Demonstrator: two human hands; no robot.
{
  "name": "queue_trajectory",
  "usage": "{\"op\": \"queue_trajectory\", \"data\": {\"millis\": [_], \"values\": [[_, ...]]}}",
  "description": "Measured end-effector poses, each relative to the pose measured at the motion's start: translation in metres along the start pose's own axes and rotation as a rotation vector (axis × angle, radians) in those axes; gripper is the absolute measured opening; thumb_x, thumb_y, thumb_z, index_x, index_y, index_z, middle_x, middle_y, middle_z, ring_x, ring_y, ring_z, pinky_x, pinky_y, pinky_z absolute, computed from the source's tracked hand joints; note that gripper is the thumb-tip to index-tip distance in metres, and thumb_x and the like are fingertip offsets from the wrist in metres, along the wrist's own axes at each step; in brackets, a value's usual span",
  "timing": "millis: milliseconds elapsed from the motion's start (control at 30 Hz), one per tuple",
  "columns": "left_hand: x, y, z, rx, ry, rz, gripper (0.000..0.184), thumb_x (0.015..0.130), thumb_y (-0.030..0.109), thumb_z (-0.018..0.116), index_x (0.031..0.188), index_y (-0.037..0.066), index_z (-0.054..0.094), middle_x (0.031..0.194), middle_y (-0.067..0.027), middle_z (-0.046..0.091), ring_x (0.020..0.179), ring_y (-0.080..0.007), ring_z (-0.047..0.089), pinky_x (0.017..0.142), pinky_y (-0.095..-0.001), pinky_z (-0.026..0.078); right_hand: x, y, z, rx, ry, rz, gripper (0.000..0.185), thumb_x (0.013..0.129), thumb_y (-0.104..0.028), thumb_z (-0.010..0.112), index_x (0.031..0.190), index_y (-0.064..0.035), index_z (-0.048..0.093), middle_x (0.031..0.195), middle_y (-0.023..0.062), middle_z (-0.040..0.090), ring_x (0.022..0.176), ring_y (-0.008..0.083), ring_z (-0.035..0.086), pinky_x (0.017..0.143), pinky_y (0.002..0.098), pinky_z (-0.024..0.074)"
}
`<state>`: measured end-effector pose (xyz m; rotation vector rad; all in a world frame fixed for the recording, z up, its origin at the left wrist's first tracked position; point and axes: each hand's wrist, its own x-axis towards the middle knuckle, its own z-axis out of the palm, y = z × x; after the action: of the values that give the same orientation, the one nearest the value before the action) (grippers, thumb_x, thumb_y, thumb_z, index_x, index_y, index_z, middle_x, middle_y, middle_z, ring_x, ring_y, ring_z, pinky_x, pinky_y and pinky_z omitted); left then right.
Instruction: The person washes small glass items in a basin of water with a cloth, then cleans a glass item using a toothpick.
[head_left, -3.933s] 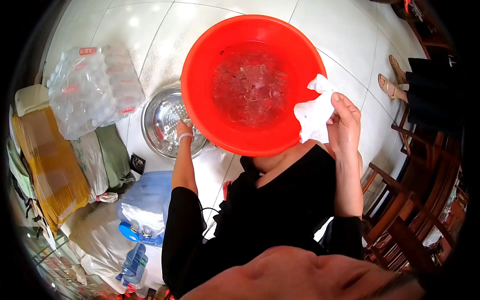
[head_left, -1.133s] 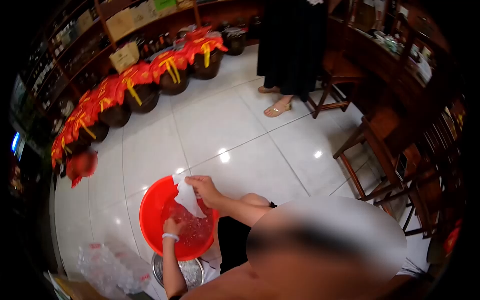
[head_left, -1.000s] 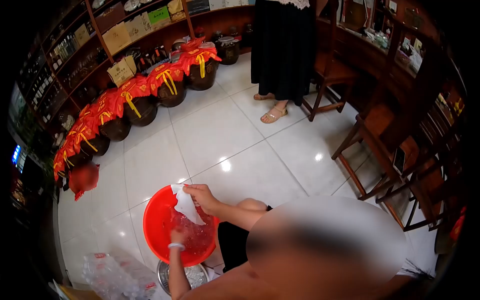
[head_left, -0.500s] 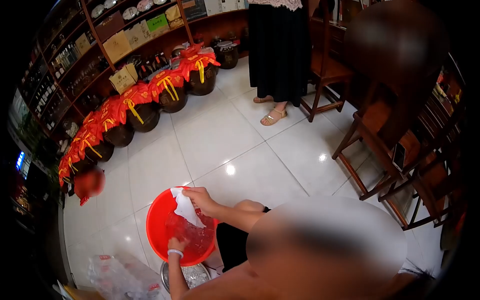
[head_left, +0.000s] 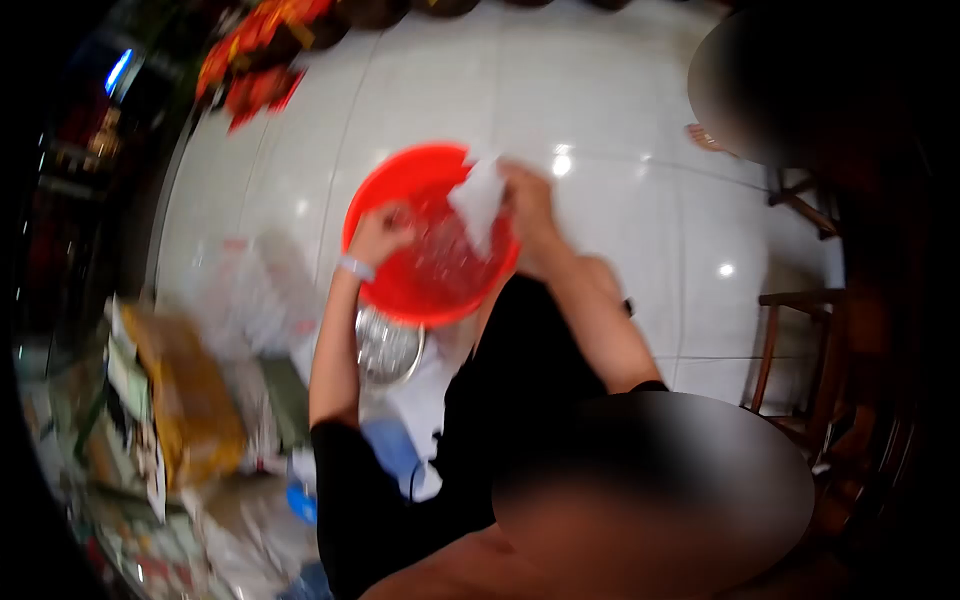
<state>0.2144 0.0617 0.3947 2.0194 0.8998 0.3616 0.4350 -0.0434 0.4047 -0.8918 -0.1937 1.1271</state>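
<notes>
A red plastic basin (head_left: 428, 318) holds water with clear, shiny items I cannot make out. My right hand (head_left: 530, 200) is closed on the top of a limp white cloth (head_left: 478, 205), which hangs over the basin's right side. At the left side of the basin, my left hand (head_left: 382, 236) is over the inside of the rim. Its fingers are curved and apart, somewhat blurred, and nothing shows between them. A pale band (head_left: 356, 267) circles that wrist. Just below the basin sits a round metal bowl (head_left: 390, 348) with clear things in it, partly hidden.
Clear plastic bags (head_left: 250, 300) lie left of the basin. A yellow-brown package (head_left: 185, 395) and other packaging crowd the lower left. Wooden stools (head_left: 800, 300) stand at right. A red-covered jar (head_left: 262, 95) is at upper left, and another person's foot (head_left: 708, 138) shows at upper right.
The view has swung down and left, bringing the packages into sight. My left hand has lifted from low in the basin to its left side. My right hand still holds the white cloth.
</notes>
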Motion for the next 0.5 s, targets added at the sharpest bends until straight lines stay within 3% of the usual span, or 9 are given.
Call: {"op": "queue_trajectory", "data": {"millis": [33,100,167,233,267,333,400,467,500], "values": [[0.001,-0.005,-0.002,-0.2,-0.034,0.027,0.027,0.072,0.011,0.058,0.096,0.0,0.053,0.083,-0.0063,0.059,0.076,-0.0148,0.058,0.07,-0.0261,0.047,-0.017,-0.018,0.016,0.069,0.001,-0.019,0.016,0.081,-0.014,0.053,0.08,0.0011,0.058,0.07,0.0065,0.058,0.057,0.0125,0.053,0.046,0.0226,0.0393],[0.0,-0.008,0.017,-0.606,0.039,-0.114,0.032,0.072,0.021,0.058,0.094,-0.003,0.055,0.09,-0.0116,0.061,0.081,-0.0207,0.06,0.073,-0.0303,0.047,-0.01,-0.016,0.003,-0.001,-0.06,-0.012,0.016,0.08,-0.015,0.054,0.081,0.0005,0.058,0.068,0.0044,0.057,0.056,0.0101,0.051,0.045,0.0195,0.0352],[0.019,-0.051,0.072,0.879,-0.461,-0.49,0.048,0.068,0.03,0.062,0.104,0.0,0.054,0.099,-0.0182,0.059,0.089,-0.0304,0.058,0.075,-0.0364,0.047,-0.009,-0.011,0.005,0.002,-0.05,0.023,0.016,0.08,-0.015,0.055,0.081,0.0005,0.058,0.067,0.0036,0.056,0.055,0.0094,0.049,0.045,0.0194,0.034],[0.007,-0.099,0.084,0.827,-0.373,-0.327,0.058,0.065,0.039,0.062,0.11,0.005,0.054,0.108,-0.022,0.054,0.101,-0.0355,0.051,0.084,-0.0418,0.043,-0.003,-0.016,0.005,-0.013,-0.017,0.033,0.017,0.08,-0.017,0.058,0.081,-0.0001,0.058,0.065,0.0016,0.055,0.052,0.0077,0.046,0.043,0.0196,0.0301],[0.016,-0.105,0.079,0.529,-0.195,-0.353,0.06,0.063,0.04,0.064,0.112,0.007,0.053,0.109,-0.0233,0.053,0.103,-0.0336,0.051,0.087,-0.042,0.041,0.002,-0.024,0.013,-0.045,-0.012,0.034,0.019,0.081,-0.017,0.056,0.085,0.001,0.058,0.071,0.0037,0.057,0.059,0.0095,0.05,0.05,0.0209,0.0341],[0.026,-0.094,0.063,0.487,-0.141,-0.289,0.053,0.064,0.035,0.065,0.107,0.006,0.056,0.103,-0.0221,0.056,0.097,-0.0338,0.054,0.083,-0.0413,0.043,-0.012,-0.026,0.007,-0.072,0.023,0.086,0.021,0.082,-0.018,0.055,0.089,0.0021,0.058,0.077,0.0057,0.059,0.066,0.0113,0.053,0.056,0.0221,0.0382],[0.023,-0.039,0.028,0.441,-0.108,-0.291,0.049,0.064,0.034,0.065,0.104,0.006,0.057,0.1,-0.021,0.058,0.094,-0.0341,0.055,0.081,-0.0402,0.044,-0.006,-0.024,0.011,0.013,-0.048,0.014,0.017,0.081,-0.017,0.057,0.082,0.0005,0.058,0.066,0.0016,0.055,0.052,0.0068,0.046,0.043,0.0198,0.0294],[0.015,-0.014,0.011,0.03,0.003,-0.165,0.032,0.066,0.027,0.063,0.087,0.003,0.059,0.08,-0.0158,0.062,0.075,-0.0318,0.06,0.066,-0.0359,0.047,-0.005,-0.024,0.011,0.008,-0.06,0.014,0.017,0.081,-0.017,0.057,0.082,0.0005,0.058,0.067,0.0019,0.056,0.052,0.0066,0.046,0.043,0.0197,0.0296],[0.021,-0.035,0.022,0.028,-0.002,-0.166,0.032,0.066,0.027,0.063,0.087,0.003,0.059,0.08,-0.0158,0.062,0.075,-0.0318,0.06,0.066,-0.0359,0.047,-0.005,-0.025,0.01,-0.001,-0.069,0.022,0.017,0.081,-0.017,0.057,0.082,0.0004,0.057,0.067,0.0022,0.056,0.052,0.0064,0.046,0.043,0.0196,0.0299]]}}
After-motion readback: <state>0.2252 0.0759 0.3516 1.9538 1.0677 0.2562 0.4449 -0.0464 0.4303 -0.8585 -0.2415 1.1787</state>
